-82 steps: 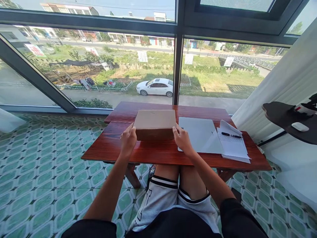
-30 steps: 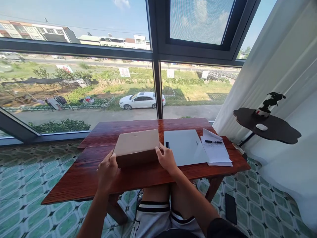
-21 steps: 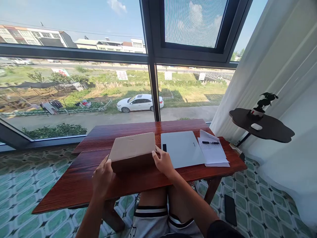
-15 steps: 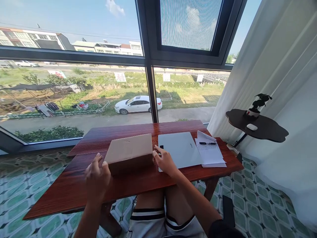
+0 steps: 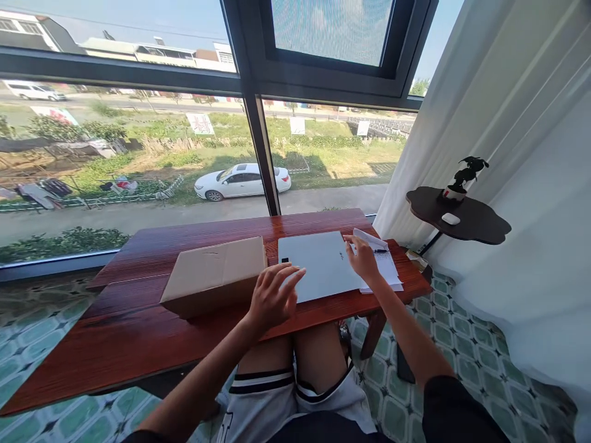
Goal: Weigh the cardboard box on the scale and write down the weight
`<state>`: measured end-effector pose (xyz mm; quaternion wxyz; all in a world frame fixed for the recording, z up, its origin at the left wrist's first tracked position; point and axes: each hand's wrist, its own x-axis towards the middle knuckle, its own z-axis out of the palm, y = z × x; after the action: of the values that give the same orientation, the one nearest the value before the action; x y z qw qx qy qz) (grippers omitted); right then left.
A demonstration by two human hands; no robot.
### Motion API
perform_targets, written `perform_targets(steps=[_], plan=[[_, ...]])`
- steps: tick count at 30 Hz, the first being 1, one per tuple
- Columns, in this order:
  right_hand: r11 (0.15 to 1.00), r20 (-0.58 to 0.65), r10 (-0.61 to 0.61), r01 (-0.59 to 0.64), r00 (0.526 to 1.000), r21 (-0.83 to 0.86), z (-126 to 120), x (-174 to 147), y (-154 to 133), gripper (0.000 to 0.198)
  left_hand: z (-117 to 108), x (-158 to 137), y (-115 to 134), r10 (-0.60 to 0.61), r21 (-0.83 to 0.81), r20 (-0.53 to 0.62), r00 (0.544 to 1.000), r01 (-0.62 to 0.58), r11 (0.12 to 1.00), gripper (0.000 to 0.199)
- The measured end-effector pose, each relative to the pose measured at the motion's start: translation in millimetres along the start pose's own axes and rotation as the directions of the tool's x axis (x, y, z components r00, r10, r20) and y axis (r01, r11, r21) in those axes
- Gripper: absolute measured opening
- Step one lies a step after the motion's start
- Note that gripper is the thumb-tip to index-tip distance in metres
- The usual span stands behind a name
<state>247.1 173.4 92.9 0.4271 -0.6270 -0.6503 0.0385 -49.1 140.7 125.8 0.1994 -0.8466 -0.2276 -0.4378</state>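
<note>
table (image 5: 138, 344) red wood, long | cardboard box (image 5: 215, 274) set left | grey laptop (image 5: 318, 264) closed, flat beside it | left hand (image 5: 272, 298) spread at near-left corner | right hand (image 5: 362, 258) loosely open at right edge, papers (image 5: 385, 264) under | best grip both edges evenly, slide level, spare pen (image 5: 381, 251)

A brown cardboard box (image 5: 213, 275) lies closed on the left part of the red wooden table (image 5: 138, 338). To the far right, a dark wavy-edged side shelf (image 5: 480, 224) carries a small potted plant (image 5: 462, 175) and a white mouse (image 5: 450, 218). Through the window, a white car (image 5: 240, 181) stands on the road.
</note>
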Motion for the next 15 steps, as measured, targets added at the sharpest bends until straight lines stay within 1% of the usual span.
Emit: perform_targets(steps=[2, 4, 6, 8, 10, 12, 13, 15], plan=[[0.985, 0.022, 0.039, -0.035, 0.999, -0.168, -15.9, 2.1, 23.1, 0.035, 16.8, 11.4, 16.0, 0.109, -0.071, 0.046, 0.993, -0.106, 0.992, 0.051], [0.931, 0.066, 0.100, -0.070, 0.993, -0.358, -31.5, 2.5, 42.6, 0.037, 34.3, 19.4, 31.5, 0.209, -0.131, 0.098, 0.973, -0.195, 0.972, 0.050], [0.865, 0.097, 0.171, -0.103, 0.980, -0.490, -45.2, 1.5, 58.6, 0.041, 52.3, 25.7, 47.2, 0.309, -0.182, 0.158, 0.938, -0.280, 0.943, 0.049], [0.822, 0.113, 0.224, -0.125, 0.968, -0.556, -55.3, -0.3, 71.4, 0.045, 70.9, 31.7, 63.8, 0.404, -0.232, 0.239, 0.883, -0.352, 0.907, 0.051], [0.797, 0.142, 0.249, -0.120, 0.958, -0.592, -61.2, -2.3, 81.0, 0.047, 90.0, 38.2, 81.1, 0.472, -0.295, 0.334, 0.816, -0.385, 0.874, 0.053], [0.774, 0.187, 0.260, -0.089, 0.947, -0.627, -63.1, -4.4, 87.6, 0.049, 109.4, 45.1, 98.2, 0.503, -0.355, 0.419, 0.756, -0.374, 0.857, 0.052], [0.762, 0.207, 0.265, -0.073, 0.942, -0.644, -63.0, -5.5, 90.2, 0.049, 118.9, 48.4, 106.2, 0.511, -0.371, 0.449, 0.733, -0.367, 0.853, 0.052], [0.734, 0.235, 0.274, -0.045, 0.933, -0.678, -61.3, -7.7, 94.8, 0.050, 136.2, 54.1, 120.7, 0.503, -0.366, 0.501, 0.705, -0.354, 0.861, 0.056]])
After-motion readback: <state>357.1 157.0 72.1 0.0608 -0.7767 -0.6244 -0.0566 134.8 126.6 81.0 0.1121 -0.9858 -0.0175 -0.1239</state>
